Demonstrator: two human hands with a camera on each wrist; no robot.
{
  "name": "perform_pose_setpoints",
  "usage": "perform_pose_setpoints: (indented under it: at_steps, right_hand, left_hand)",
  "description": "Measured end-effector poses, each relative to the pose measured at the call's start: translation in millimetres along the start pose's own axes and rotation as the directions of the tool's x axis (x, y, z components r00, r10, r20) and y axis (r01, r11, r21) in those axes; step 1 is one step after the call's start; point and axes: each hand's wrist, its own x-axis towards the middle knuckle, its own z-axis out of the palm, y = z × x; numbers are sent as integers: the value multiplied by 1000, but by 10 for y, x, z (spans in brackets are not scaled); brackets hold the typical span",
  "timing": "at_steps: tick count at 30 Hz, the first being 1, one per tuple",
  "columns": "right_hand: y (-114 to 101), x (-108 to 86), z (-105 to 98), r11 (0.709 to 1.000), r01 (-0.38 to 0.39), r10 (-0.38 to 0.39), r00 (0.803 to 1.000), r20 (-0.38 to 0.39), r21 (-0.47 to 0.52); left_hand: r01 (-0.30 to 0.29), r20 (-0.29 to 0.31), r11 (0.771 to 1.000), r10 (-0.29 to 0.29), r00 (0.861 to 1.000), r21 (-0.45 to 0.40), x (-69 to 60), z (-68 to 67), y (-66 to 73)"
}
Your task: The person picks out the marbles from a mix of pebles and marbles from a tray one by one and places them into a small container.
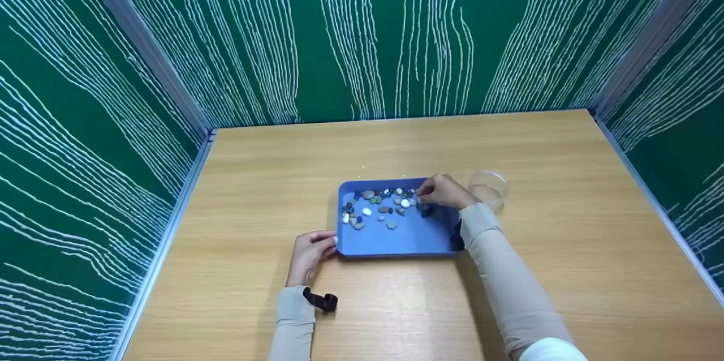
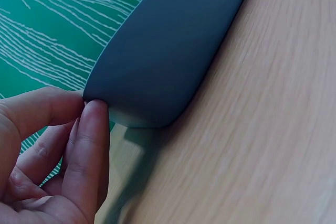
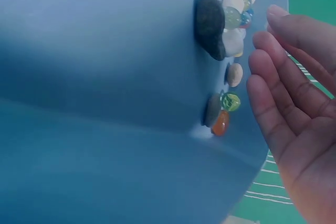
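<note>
A blue tray (image 1: pixel 418 236) lay on the wooden worktop (image 1: pixel 271 180), well in from its far edge and roughly midway between its left and right edges. The left hand (image 1: pixel 310 253) pinched the tray's wall by its near left corner, thumb and fingertip meeting at the rim. The right hand (image 1: pixel 447 191) was over the tray's far side, towards the far right corner, fingers loosely bent; whether anything sat between its fingertips I could not tell. Pebbles (image 1: pixel 367 211) and glass marbles (image 1: pixel 360 219) were gathered mostly along the far wall and in the left part, with an orange piece (image 3: pixel 220 124) touching a green marble (image 3: pixel 231 101). A clear cup (image 1: pixel 491 180) stood just beyond the tray's right side. Green panels (image 1: pixel 390 38) with white lines rose behind the worktop's far edge.
</note>
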Motion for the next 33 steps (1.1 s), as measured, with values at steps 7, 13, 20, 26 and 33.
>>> perform_pose_setpoints:
  at_steps: [7,13,20,26,33]
  right_hand:
    - [11,12,36,999,-52,52,998,20,15]
    - [-3,-12,30,1000,22,-22,1000,16,-1]
    - [-29,-1,30,999,-27,29,998,51,-38]
    - [-21,-7,41,998,15,-12,999,48,-60]
    - [-18,3,51,995,11,-6,999,47,-100]
  left_hand:
    - [7,10,1000,-8,1000,18,-171,52,187]
    - [1,0,1000,-1,1000,9,-149,50,161]
    - [2,-33,1000,-1,999,15,3,11,-6]
    - [12,-5,1000,-12,1000,-6,-4,3,-5]
    - [13,-5,1000,-13,1000,-2,-1,-1,-2]
